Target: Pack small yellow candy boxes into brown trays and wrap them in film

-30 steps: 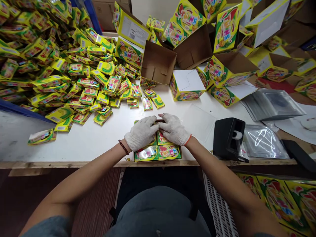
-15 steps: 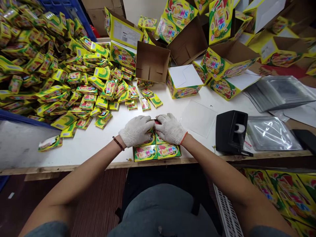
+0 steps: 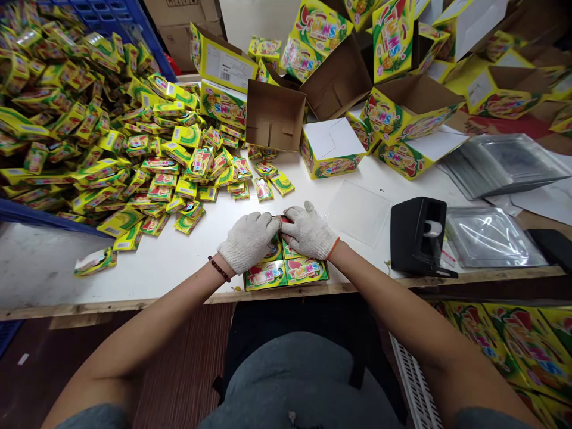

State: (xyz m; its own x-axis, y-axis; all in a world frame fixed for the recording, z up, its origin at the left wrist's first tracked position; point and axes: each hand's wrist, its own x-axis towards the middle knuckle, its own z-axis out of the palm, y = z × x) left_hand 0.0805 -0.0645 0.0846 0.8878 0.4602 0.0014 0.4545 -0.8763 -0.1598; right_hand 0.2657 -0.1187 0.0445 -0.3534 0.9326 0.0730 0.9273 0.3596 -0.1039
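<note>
A display box filled with small yellow-green packs lies at the table's front edge, its far part covered by both gloved hands. My left hand rests on the left far side of the packs, fingers bent together at the box's middle. From the right, my right hand presses on the far packs, its fingertips meeting those of my left hand. What the fingertips grip is too small and hidden to name. A loose pile of small packs spreads to the left.
Empty display boxes stand at the back. A black tape dispenser, clear plastic lids and a clear sheet lie to the right. A blue crate holds packs. Filled boxes sit below right.
The view has shifted slightly. Both hands remain on the packs in the box, with the fingertips a little closer together at the far middle.
</note>
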